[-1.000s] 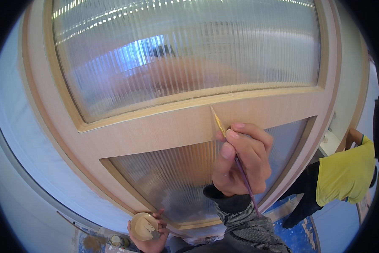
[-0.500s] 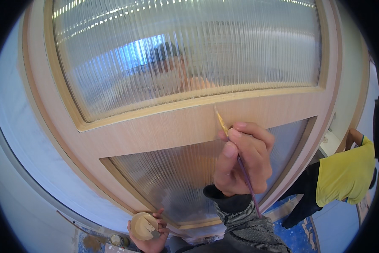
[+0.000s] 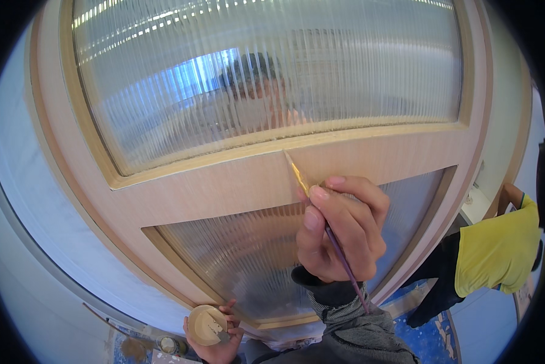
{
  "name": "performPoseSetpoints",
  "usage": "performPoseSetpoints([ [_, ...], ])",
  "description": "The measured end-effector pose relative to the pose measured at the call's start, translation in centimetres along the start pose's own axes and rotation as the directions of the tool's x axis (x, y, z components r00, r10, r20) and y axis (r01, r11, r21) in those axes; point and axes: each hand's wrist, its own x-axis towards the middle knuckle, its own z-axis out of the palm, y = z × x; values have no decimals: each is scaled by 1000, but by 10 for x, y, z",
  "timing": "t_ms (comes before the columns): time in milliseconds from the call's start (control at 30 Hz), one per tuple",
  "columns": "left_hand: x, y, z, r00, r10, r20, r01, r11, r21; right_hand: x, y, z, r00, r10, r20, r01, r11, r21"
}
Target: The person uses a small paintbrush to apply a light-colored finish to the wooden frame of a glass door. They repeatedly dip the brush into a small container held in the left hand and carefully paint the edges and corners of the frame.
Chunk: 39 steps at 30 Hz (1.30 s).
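Note:
Pinched in my right hand (image 3: 344, 227) is a thin paintbrush (image 3: 339, 247) with a purple handle and a gold-coloured ferrule. Its fine tip meets the wooden rail (image 3: 224, 185) of a door, just under the moulding (image 3: 236, 153) of the upper panel. Low at the left, my left hand (image 3: 210, 350) is wrapped round a small round bowl (image 3: 203, 323) of beige paste. A grey flat piece (image 3: 224, 335) lies at the bowl's edge beside the fingers; its kind is unclear.
Ribbed glass fills the upper panel (image 3: 369, 73) and the lower panel (image 3: 248, 255). At the right a person in a yellow shirt (image 3: 497, 249) bends over. Blue floor covering (image 3: 427, 340) shows below, and an open can (image 3: 168, 345) stands at the lower left.
My right hand has moved a little to the left, carrying the brush tip left along the moulding's lower edge. My left hand and the bowl have stayed in place.

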Motion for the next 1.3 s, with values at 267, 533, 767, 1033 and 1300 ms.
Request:
performPoseSetpoints([
  [267,-2,0,10,999,-40,15,41,996,-76,-5,3,-1,999,27,-42,-28,1000,0],
  [533,-1,0,2,994,94,-57,-70,938,339,-3,3,1,999,24,-40,-24,1000,-7],
  [767,-1,-2,4,996,70,-49,-59,978,202,-1,2,-3,998,32,-56,-33,999,-12],
  [1033,4,-3,14,996,-36,-81,25,992,-126,-1,1,-1,996,46,-70,-47,999,-14],
  [1300,3,-4,20,996,-41,-77,32,993,-114,-2,4,-2,998,19,-57,-20,1000,-21],
])
